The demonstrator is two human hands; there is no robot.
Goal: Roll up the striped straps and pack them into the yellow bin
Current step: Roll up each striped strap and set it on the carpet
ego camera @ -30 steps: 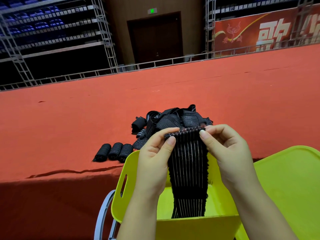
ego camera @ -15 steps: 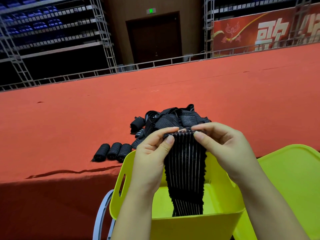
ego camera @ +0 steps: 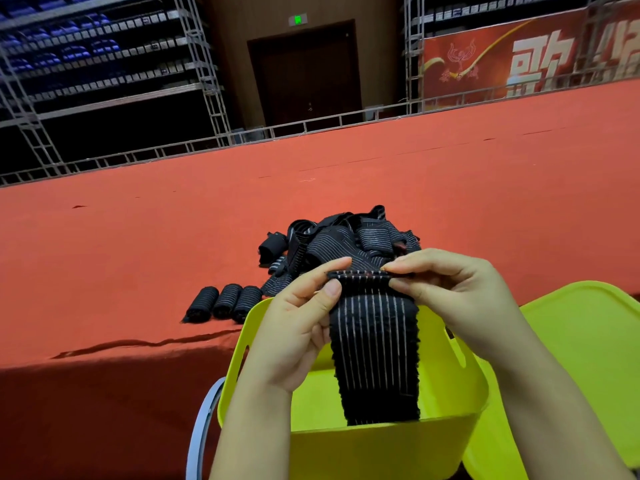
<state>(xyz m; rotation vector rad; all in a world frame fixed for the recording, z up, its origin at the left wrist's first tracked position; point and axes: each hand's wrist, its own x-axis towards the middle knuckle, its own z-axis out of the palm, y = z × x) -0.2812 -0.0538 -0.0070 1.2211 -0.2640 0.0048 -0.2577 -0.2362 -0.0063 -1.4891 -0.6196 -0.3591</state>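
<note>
1. Red carpeted stage (ego camera: pixel 138 258) filled the middle of the frame; I noted nothing on it but the straps.
2. Yellow bin (ego camera: pixel 446 382) sat at lower centre, directly under my hands, mouth open upward. A second yellow piece (ego camera: pixel 588 341) lay at lower right, touching or just beside it; I could not tell which.
3. Loose pile of striped straps (ego camera: pixel 332 240) lay on the stage just above my hands in the frame, beyond the bin's far rim.
4. Strap in hand (ego camera: pixel 375 348) hung straight down from my fingers, long axis vertical in the frame, its tail dropping inside the bin; lower end hidden behind the near wall.
5. Left hand (ego camera: pixel 294 327) pinched the strap's top left corner; right hand (ego camera: pixel 457 296) pinched the top right. Both equally near; the top edge ran level between them.
6. Judgement: rolling starts at that top edge, turning downward along the hanging length.
7. Three rolled straps (ego camera: pixel 225 301) stood side by side, left of the bin, not yet packed.
</note>
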